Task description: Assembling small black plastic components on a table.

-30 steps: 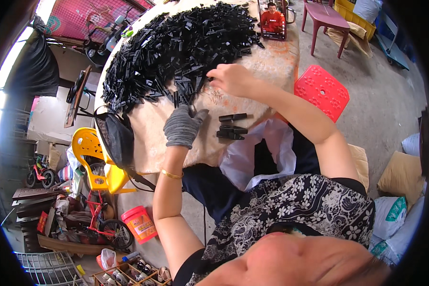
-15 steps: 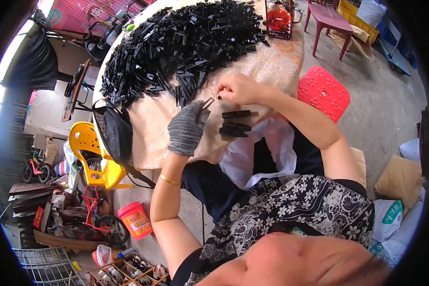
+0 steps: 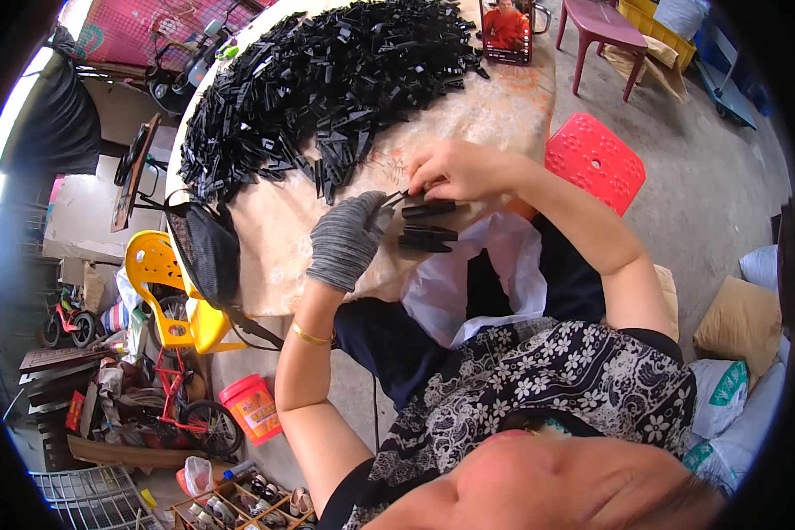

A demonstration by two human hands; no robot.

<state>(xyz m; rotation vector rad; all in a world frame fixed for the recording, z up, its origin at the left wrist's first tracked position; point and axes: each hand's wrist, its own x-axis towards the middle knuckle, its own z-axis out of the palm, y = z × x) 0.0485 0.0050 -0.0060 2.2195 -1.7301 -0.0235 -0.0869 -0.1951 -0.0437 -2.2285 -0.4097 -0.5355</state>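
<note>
Between pile (image 3: 327, 88) and table edge (image 3: 269, 303), hands (image 3: 348, 240) (image 3: 455, 170) close

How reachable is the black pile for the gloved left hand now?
Likely yes: the left hand is close to the black pile, with nothing visible between, though it seems to hold a small dark piece.

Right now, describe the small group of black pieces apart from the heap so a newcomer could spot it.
Find the pale-covered table bearing the big black heap. By the table's near edge, just below the bare right hand in the picture, lies the small group of pieces. Its few lie roughly parallel, pointing sideways, while the heap's many are jumbled at all angles.
</note>
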